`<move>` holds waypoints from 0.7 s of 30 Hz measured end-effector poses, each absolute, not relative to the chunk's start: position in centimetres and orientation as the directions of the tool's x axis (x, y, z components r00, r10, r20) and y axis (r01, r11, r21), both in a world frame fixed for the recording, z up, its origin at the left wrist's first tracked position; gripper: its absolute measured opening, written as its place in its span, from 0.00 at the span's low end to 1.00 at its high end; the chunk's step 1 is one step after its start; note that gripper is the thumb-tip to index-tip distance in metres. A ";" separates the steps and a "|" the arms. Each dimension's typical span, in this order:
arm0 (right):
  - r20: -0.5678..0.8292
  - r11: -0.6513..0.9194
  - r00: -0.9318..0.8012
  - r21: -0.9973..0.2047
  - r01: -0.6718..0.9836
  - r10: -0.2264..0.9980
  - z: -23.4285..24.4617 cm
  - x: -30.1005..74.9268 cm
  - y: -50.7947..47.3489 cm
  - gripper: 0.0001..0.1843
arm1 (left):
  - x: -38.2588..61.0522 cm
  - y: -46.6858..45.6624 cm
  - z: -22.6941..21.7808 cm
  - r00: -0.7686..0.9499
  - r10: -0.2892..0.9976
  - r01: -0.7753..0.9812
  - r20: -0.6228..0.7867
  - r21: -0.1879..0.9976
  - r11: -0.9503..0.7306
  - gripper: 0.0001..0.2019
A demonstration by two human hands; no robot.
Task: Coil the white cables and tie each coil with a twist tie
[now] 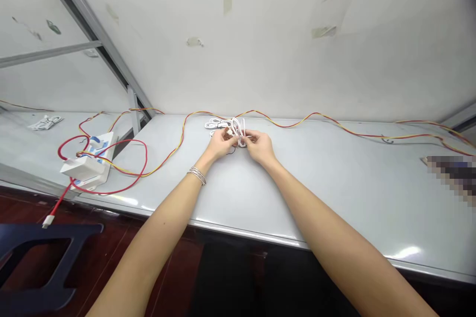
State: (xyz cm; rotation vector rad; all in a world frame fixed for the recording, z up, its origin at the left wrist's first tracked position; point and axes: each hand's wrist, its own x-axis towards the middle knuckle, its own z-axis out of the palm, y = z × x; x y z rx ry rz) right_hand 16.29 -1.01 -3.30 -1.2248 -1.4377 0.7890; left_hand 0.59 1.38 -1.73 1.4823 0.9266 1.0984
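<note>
Both hands meet near the back of the grey tabletop [253, 198], around a coiled white cable [239, 128]. My left hand [220, 143] pinches the coil's left side, close to a pale plug end [229, 132]. Fingers of my right hand [258, 144] close on the coil's right side. A thin dark tie [231, 152] pokes out below the left fingers; whether it goes round the coil I cannot tell. Just behind my left hand lies another bundled white cable [215, 124], partly hidden.
Red and yellow twisted wire [305, 120] runs along the wall. At left, a power strip [107, 158] carries a white adapter [84, 167] and a looped red cable [146, 158]. More white cable [45, 123] lies far left. A blue stool [63, 257] stands below.
</note>
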 end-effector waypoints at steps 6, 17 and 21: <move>0.354 0.348 -0.083 -0.801 0.487 0.932 -3.0 16.3 -1.2 0.20 | 0.6 1.8 -2.0 0.296 0.938 -0.064 0.183 0.983 -0.172 0.15; 0.397 0.435 -0.198 -0.705 0.560 0.896 -3.1 16.1 -1.6 0.32 | 0.2 1.2 -0.8 0.250 0.938 0.002 0.242 0.968 -0.250 0.11; 0.395 0.418 -0.184 -0.664 0.619 0.900 -3.0 16.3 -1.8 0.32 | 0.1 1.4 -0.3 0.144 0.974 -0.013 0.175 0.985 -0.175 0.09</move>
